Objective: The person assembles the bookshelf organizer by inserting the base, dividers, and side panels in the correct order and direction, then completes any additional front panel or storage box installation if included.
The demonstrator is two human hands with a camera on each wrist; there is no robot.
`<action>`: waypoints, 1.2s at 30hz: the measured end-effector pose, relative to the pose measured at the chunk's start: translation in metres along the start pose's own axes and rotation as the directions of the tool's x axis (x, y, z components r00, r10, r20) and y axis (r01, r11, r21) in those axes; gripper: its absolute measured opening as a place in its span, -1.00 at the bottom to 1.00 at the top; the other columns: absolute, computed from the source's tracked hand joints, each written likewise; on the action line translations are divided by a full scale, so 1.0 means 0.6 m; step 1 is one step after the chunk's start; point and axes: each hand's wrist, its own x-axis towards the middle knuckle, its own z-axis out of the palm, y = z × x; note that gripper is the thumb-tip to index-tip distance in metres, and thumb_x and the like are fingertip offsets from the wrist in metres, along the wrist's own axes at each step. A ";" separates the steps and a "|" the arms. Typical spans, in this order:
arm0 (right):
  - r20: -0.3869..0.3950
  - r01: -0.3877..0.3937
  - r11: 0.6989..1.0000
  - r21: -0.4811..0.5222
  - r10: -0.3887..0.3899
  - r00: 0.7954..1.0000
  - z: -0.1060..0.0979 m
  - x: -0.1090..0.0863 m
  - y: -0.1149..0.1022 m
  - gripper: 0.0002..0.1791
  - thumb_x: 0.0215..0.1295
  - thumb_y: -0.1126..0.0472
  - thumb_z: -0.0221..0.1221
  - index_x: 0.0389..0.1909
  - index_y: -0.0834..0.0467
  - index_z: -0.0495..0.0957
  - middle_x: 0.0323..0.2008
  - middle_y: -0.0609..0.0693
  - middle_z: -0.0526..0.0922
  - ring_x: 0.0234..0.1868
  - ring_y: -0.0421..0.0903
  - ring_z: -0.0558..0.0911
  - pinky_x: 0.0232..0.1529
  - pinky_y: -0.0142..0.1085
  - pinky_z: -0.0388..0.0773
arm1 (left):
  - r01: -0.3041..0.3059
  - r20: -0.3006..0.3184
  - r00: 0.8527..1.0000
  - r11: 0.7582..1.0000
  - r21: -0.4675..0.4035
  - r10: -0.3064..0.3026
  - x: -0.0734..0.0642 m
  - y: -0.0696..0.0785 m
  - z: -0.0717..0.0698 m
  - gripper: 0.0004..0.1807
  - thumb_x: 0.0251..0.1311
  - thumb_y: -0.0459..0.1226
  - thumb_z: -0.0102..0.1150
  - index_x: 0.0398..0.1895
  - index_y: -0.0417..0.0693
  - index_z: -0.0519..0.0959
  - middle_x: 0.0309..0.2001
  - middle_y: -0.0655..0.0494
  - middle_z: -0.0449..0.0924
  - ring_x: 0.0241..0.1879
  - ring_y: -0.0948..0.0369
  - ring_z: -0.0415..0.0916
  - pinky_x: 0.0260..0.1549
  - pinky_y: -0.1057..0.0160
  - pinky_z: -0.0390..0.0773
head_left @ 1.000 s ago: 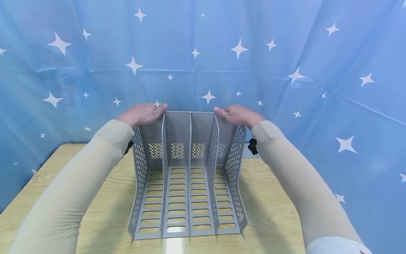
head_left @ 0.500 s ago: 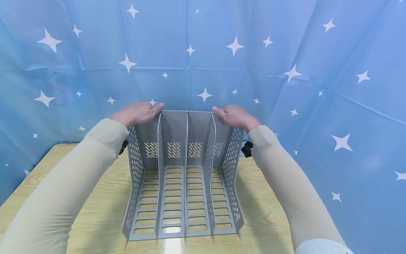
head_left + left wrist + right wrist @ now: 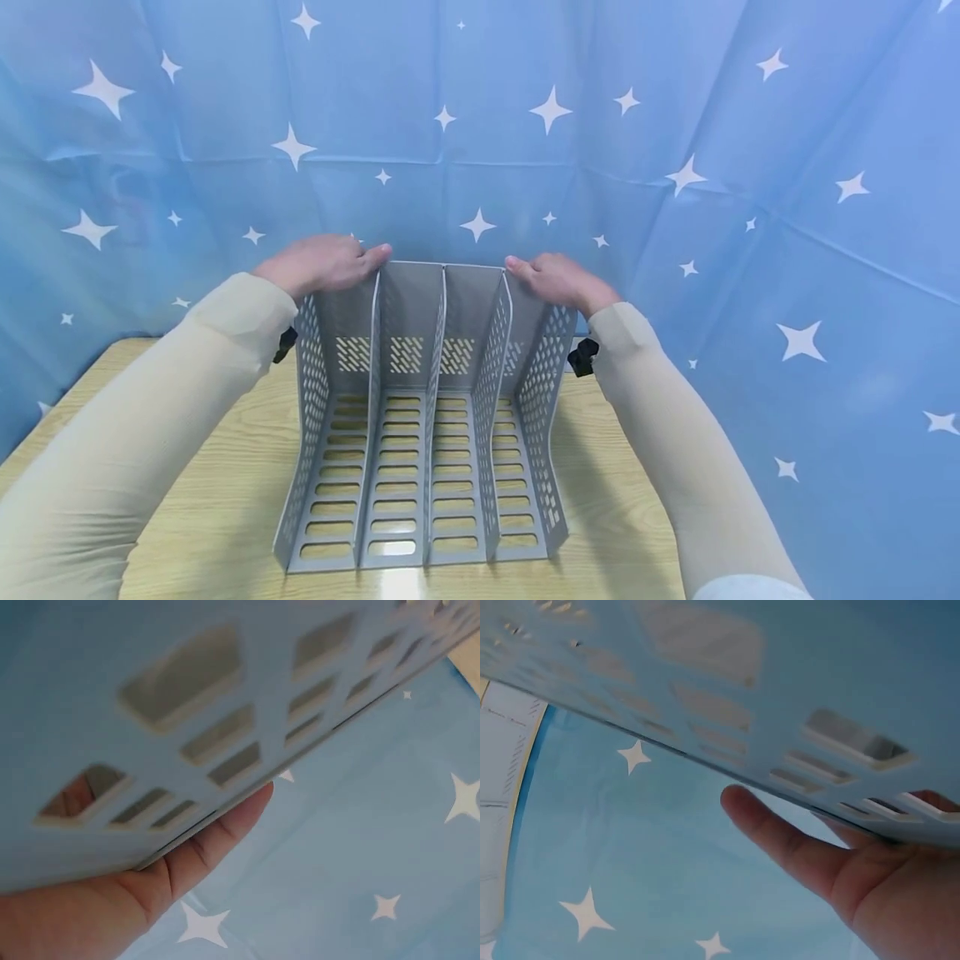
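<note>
A grey file rack stands upright on the table, with tall perforated dividers, a slotted base and several compartments open toward me. At the top left of its back panel, my left hand holds on with the thumb along the rim. My right hand grips the top right the same way. In the left wrist view the left hand wraps the edge of the perforated side wall. The right wrist view has the right hand at the opposite wall. Fingers behind the rack are mostly hidden.
The wood-grain table carries the rack. A blue curtain with white stars hangs close behind and to both sides. A pale flat item with printed marks lies near the table's back edge, mostly hidden by the rack and right arm.
The curtain, table and rack have all shifted left in the head view. The rack appears slightly turned, its front swung a little left. Both hands keep their hold.
</note>
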 end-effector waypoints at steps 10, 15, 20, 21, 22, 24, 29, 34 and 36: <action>0.018 0.005 0.999 -0.037 -0.004 1.000 0.005 0.003 -0.012 -0.15 0.65 -0.30 -0.39 0.53 0.31 0.26 0.51 0.33 0.26 0.54 0.31 0.21 0.53 0.17 0.10 | -0.010 0.017 1.000 1.000 0.028 0.010 -0.006 -0.004 -0.002 -0.09 0.59 0.22 -0.58 0.45 -0.40 0.34 0.49 -0.41 0.21 0.47 -0.36 0.16 0.42 -0.34 0.15; 0.078 -0.027 0.996 -0.079 0.034 0.996 -0.008 0.001 -0.021 -0.16 0.65 -0.28 -0.43 0.57 0.30 0.17 0.55 0.33 0.18 0.57 0.31 0.15 0.54 0.18 0.05 | -0.048 0.047 0.998 0.998 0.041 0.046 -0.004 0.003 -0.009 -0.16 0.64 0.14 -0.54 0.46 -0.44 0.30 0.48 -0.45 0.19 0.48 -0.35 0.14 0.46 -0.29 0.11; 0.103 0.015 0.986 -0.166 0.002 0.995 -0.024 0.007 -0.046 -0.20 0.67 -0.24 -0.37 0.56 0.30 0.19 0.55 0.30 0.21 0.57 0.25 0.17 0.55 0.11 0.07 | -0.075 0.083 0.994 0.996 0.046 0.071 0.008 0.026 -0.019 -0.23 0.65 0.09 -0.49 0.47 -0.39 0.30 0.47 -0.40 0.26 0.49 -0.30 0.17 0.48 -0.25 0.10; 0.107 0.037 0.984 -0.175 -0.018 0.994 -0.024 0.009 -0.051 -0.22 0.67 -0.23 -0.35 0.55 0.30 0.22 0.54 0.28 0.23 0.57 0.24 0.18 0.55 0.09 0.09 | -0.085 0.093 0.992 0.995 0.049 0.080 0.011 0.032 -0.019 -0.23 0.65 0.10 -0.48 0.48 -0.38 0.31 0.47 -0.38 0.28 0.49 -0.29 0.18 0.48 -0.25 0.11; 0.112 0.065 0.981 -0.180 -0.046 0.993 -0.023 0.013 -0.056 -0.23 0.67 -0.22 -0.34 0.54 0.30 0.24 0.53 0.28 0.26 0.56 0.23 0.20 0.55 0.07 0.10 | -0.089 0.103 0.991 0.995 0.050 0.083 0.016 0.038 -0.018 -0.23 0.65 0.11 -0.47 0.49 -0.35 0.31 0.47 -0.35 0.29 0.49 -0.27 0.18 0.48 -0.23 0.11; 0.131 0.117 0.973 -0.198 -0.093 0.987 -0.017 0.021 -0.065 -0.24 0.67 -0.21 -0.31 0.51 0.32 0.29 0.49 0.28 0.33 0.54 0.23 0.26 0.54 0.05 0.13 | -0.104 0.120 0.988 0.993 0.062 0.096 0.024 0.049 -0.014 -0.24 0.63 0.14 -0.42 0.47 -0.31 0.36 0.45 -0.30 0.35 0.48 -0.23 0.23 0.47 -0.21 0.16; 0.160 0.147 0.962 -0.232 -0.111 0.981 -0.003 0.032 -0.078 -0.32 0.68 -0.13 -0.22 0.36 0.39 0.41 0.34 0.35 0.48 0.42 0.27 0.41 0.46 0.06 0.27 | -0.107 0.115 0.989 0.990 0.087 0.096 0.045 0.065 0.000 -0.30 0.59 0.15 -0.24 0.28 -0.27 0.55 0.26 -0.24 0.57 0.29 -0.15 0.47 0.33 -0.14 0.38; 0.173 0.129 0.959 -0.252 -0.086 0.981 0.001 0.030 -0.093 -0.33 0.66 -0.10 -0.18 0.45 0.37 0.31 0.45 0.33 0.37 0.51 0.26 0.30 0.52 0.06 0.17 | -0.104 0.081 0.992 0.988 0.114 0.095 0.055 0.063 0.011 -0.34 0.59 0.10 -0.17 0.27 -0.31 0.53 0.30 -0.27 0.53 0.36 -0.19 0.41 0.37 -0.12 0.35; 0.182 0.124 0.956 -0.266 -0.076 0.980 0.003 0.029 -0.100 -0.31 0.65 -0.10 -0.16 0.50 0.36 0.26 0.50 0.31 0.30 0.55 0.24 0.23 0.55 0.05 0.11 | -0.105 0.076 0.992 0.987 0.118 0.096 0.053 0.058 0.014 -0.34 0.59 0.09 -0.17 0.30 -0.33 0.50 0.33 -0.28 0.50 0.38 -0.20 0.38 0.38 -0.13 0.34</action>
